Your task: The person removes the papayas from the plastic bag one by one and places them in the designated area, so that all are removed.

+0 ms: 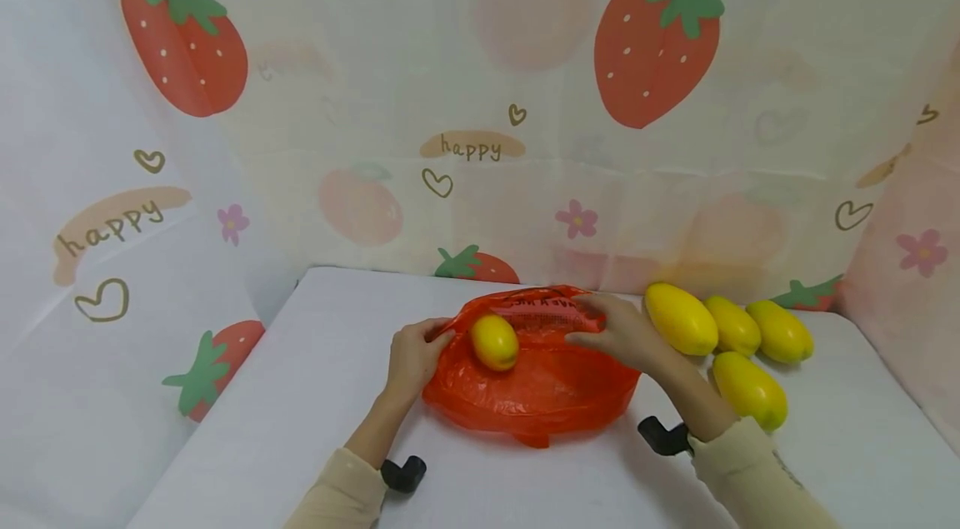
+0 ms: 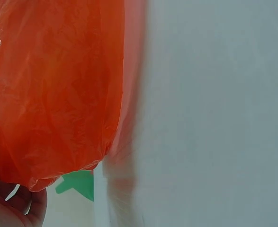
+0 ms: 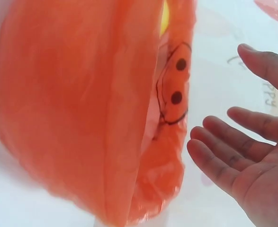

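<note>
A red plastic bag [image 1: 551,391] lies with its mouth spread, printed lettering showing on its inner back wall. My left hand [image 1: 411,358] pinches the bag's left rim; in the left wrist view its curled fingers [image 2: 34,205] show at the bag's edge. Inside the mouth, close to that hand, is a yellow mango [image 1: 495,342]. Only a sliver of the mango [image 3: 165,18] shows past the rim in the right wrist view. My right hand [image 1: 622,333] hovers by the bag's right side, fingers extended and apart, holding nothing.
Several more yellow mangoes [image 1: 750,391] lie grouped on the white table [image 1: 330,329], right of the bag and beside my right forearm. A strawberry-print cloth [image 1: 420,54] hangs behind and at both sides. Black wrist mounts [image 1: 405,475] stick out near the sleeves.
</note>
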A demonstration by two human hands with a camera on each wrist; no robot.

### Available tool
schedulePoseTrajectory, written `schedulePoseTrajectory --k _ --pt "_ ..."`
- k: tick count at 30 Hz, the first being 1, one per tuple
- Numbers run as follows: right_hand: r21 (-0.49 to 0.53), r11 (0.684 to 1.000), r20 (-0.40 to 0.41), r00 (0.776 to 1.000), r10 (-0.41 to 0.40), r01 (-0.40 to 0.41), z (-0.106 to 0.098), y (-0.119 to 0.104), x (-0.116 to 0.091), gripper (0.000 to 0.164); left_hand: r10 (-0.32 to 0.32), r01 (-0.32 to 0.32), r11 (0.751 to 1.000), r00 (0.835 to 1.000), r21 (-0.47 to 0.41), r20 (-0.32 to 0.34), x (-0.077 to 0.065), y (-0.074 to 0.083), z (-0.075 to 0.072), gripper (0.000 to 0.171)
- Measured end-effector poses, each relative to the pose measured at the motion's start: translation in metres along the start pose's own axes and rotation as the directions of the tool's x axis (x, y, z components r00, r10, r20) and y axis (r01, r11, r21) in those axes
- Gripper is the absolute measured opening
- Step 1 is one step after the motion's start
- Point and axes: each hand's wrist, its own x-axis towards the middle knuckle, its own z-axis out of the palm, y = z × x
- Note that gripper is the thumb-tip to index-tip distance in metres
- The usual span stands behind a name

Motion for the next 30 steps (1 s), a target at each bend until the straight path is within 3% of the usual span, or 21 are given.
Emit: schedulePoseTrajectory --k 20,30 --pt "0.059 0.998 0.062 0.998 0.007 -0.010 0.037 -0.030 0.032 0.064 0.007 -0.007 1.000 1.000 0.003 -0.025 0.002 0.002 0.002 0.023" --pt "0.086 0.995 0.080 0.996 0.051 -0.058 0.050 -0.038 0.042 0.056 0.010 -0.010 1.000 1.000 0.001 -0.021 0.001 0.000 0.003 0.022"
